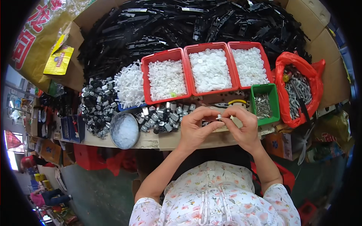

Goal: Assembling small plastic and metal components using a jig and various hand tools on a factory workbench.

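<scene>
Close together at the table's front edge, both hands meet fingertip to fingertip. My left hand (197, 126) is closed in a pinch, thumb against forefinger, and my right hand (243, 126) pinches from the other side. Between them is a small white plastic part (219, 117), mostly covered by the fingers, so its exact shape cannot be made out. Just beyond the hands lie pliers (236, 101) with a yellow handle. A heap of small silver and black motors (166, 117) lies to the left of my left hand.
Three red trays (142, 81) hold small white plastic parts. A green bin (274, 119) contains metal pins; a red bag (281, 67) holds grey parts. White stick-like pieces (130, 83) and a round metal bowl (112, 132) with whitish contents are left. Black plastic parts (169, 26) pile up behind.
</scene>
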